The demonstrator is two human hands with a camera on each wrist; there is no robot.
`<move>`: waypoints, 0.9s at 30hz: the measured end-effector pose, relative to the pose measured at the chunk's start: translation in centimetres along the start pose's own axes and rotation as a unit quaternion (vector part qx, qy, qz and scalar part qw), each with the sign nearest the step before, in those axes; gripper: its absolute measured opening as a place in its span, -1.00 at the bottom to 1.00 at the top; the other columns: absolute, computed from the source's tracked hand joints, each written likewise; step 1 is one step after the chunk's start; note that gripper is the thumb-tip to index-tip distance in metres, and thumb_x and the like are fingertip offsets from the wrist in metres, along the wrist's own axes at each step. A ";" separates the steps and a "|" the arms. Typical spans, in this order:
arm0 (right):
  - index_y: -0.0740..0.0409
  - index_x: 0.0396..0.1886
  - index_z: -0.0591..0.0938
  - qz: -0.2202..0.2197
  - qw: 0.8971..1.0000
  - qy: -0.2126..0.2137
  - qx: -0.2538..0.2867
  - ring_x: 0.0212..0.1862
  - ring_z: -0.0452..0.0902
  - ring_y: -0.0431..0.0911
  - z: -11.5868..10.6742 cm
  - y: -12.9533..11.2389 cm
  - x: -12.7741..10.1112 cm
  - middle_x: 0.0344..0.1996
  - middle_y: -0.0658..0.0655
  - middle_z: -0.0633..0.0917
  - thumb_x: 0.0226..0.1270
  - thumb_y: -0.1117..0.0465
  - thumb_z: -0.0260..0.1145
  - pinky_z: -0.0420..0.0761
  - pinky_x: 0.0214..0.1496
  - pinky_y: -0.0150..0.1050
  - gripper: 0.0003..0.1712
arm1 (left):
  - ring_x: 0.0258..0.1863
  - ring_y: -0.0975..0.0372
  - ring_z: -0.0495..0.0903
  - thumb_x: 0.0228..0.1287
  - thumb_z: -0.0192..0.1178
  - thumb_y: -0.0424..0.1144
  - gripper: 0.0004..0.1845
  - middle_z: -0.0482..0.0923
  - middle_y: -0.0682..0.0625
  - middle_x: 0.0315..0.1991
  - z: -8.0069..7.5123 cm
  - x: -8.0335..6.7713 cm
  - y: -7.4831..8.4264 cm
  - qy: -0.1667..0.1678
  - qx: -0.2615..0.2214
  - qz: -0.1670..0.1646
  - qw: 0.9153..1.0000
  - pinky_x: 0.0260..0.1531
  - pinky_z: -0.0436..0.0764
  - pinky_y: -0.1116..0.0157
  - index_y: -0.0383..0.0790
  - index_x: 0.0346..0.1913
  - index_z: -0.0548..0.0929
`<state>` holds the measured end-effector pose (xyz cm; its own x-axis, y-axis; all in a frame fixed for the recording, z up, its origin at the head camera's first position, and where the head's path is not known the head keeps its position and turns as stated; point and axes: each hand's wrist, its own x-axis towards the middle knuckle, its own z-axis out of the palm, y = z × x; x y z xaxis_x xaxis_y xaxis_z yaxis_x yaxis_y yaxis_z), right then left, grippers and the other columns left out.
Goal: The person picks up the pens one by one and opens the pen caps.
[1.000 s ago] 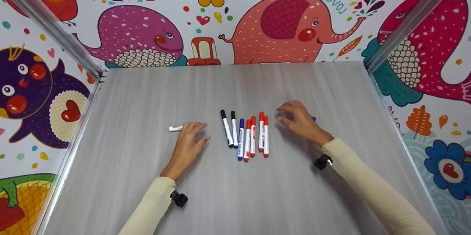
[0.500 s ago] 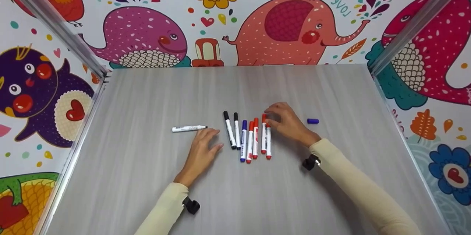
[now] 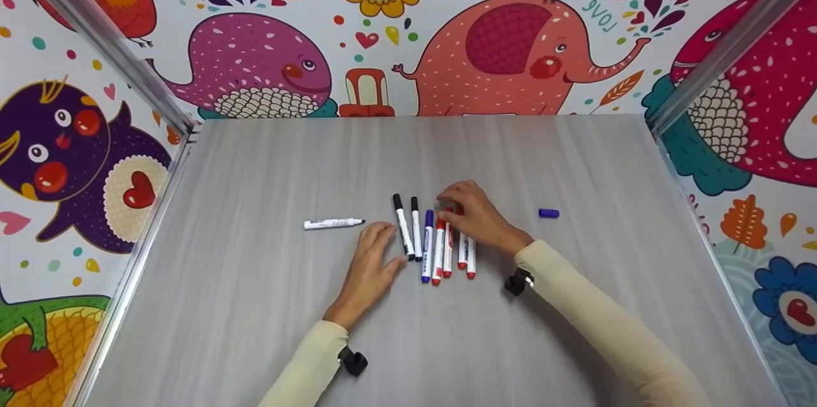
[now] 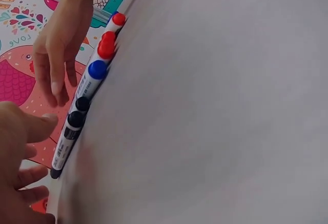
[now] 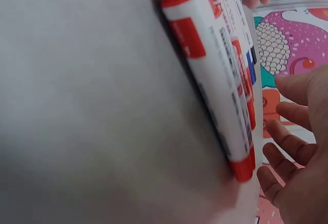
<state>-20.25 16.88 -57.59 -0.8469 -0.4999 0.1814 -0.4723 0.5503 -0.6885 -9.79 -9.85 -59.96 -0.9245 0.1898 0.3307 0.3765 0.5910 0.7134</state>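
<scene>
A row of whiteboard markers lies side by side mid-table: two black-capped markers (image 3: 403,228), a blue-capped marker (image 3: 427,251), and several red-capped markers (image 3: 471,260). Over the far ends of the red and blue ones hovers my right hand (image 3: 479,219), fingers loosely bent and hiding some caps; in the right wrist view nothing is between its fingers, and a red marker (image 5: 212,75) lies beside it. My left hand (image 3: 369,260) is just left of the black-capped markers, thumb and fingers spread. Left of the row is an uncapped marker (image 3: 333,224), its dark tip pointing right.
A loose blue-purple cap (image 3: 549,213) lies on the grey table (image 3: 255,305) to the right of the row. Behind the table stands a printed wall (image 3: 383,30) with cartoon animals, and metal posts (image 3: 715,53) rise at both back corners.
My right hand has moved left from beside the row to over it, uncovering the loose cap. My left hand has shifted right, away from the uncapped marker, towards the black-capped ones.
</scene>
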 end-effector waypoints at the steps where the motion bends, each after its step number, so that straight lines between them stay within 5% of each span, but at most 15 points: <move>1: 0.29 0.26 0.75 -0.001 1.000 -0.002 -0.003 0.26 0.50 0.11 0.2 -0.1 0.2 0.19 0.22 0.69 0.54 0.25 0.50 0.57 0.35 0.09 -0.61 | 0.47 -0.10 0.43 0.30 0.56 -0.42 -0.38 0.53 -0.24 0.37 0.2 -0.1 0.0 -0.003 0.002 -0.001 1.000 0.51 0.42 -0.07 -0.47 0.39 0.62; 12: 0.34 0.19 0.75 -0.059 0.998 -0.007 -0.024 0.32 0.47 0.20 2.1 -1.0 2.1 0.18 0.28 0.70 0.47 0.27 0.54 0.44 0.45 0.21 -0.62 | 0.50 -0.06 0.37 0.34 0.56 -0.34 -0.37 0.53 -0.19 0.37 1.2 -0.3 0.4 -0.009 0.014 -0.006 1.000 0.51 0.41 -0.04 -0.44 0.41 0.61; 27: 0.29 0.48 0.62 -0.041 0.995 -0.066 -0.061 0.50 0.33 0.21 3.6 -1.8 4.7 0.43 0.31 0.57 0.59 0.06 0.47 0.27 0.55 0.29 -0.37 | 0.53 -0.18 0.30 0.31 0.58 -0.36 -0.29 0.48 -0.27 0.38 1.9 -0.1 0.9 -0.016 0.062 0.010 0.998 0.50 0.40 -0.11 -0.44 0.46 0.54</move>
<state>-22.50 11.10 -57.99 -0.7686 -0.6254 0.1346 -0.5717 0.5771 -0.5832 -9.50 -7.83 -60.48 -0.9188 0.2259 0.3237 0.3867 0.6793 0.6237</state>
